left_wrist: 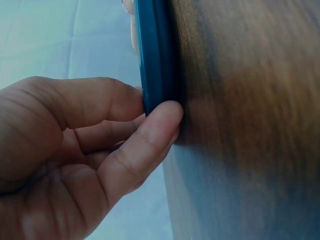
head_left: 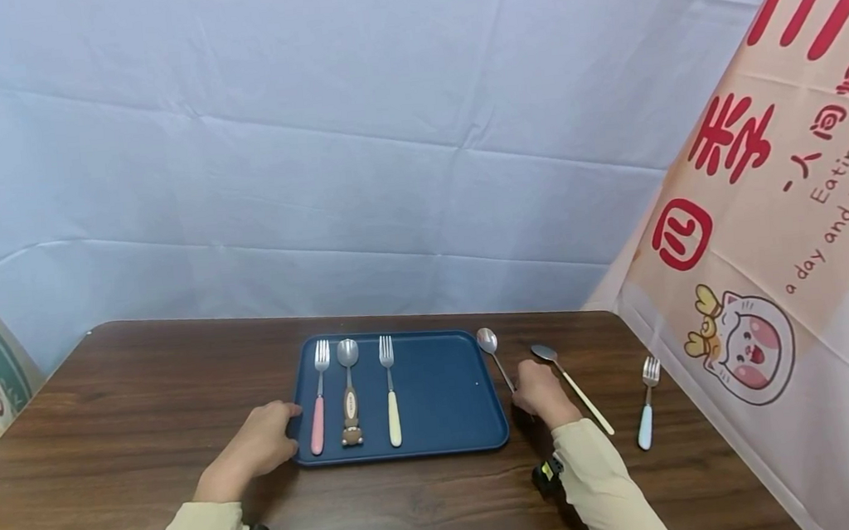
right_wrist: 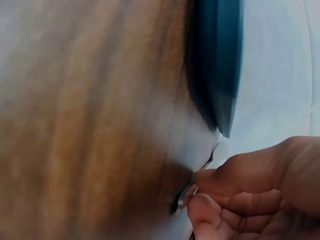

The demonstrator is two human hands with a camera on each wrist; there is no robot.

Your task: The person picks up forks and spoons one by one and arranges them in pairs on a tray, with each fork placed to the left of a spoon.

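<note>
A dark blue tray [head_left: 441, 380] lies on the wooden table and holds a pink-handled fork [head_left: 319, 406], a spoon with a brown bear handle [head_left: 349, 396] and a cream-handled fork [head_left: 390, 392]. My left hand [head_left: 259, 444] grips the tray's near-left rim [left_wrist: 152, 60], fingers and thumb pinching its edge. My right hand [head_left: 543, 393] pinches the handle of an all-metal spoon [head_left: 493, 353] just right of the tray; the same spoon [right_wrist: 202, 172] shows between thumb and finger in the right wrist view.
Right of my right hand lie a cream-handled spoon [head_left: 572, 386] and a pale blue-handled fork [head_left: 648, 405]. A printed cloth screen [head_left: 784, 270] rises along the table's right edge, and a pale backdrop hangs behind.
</note>
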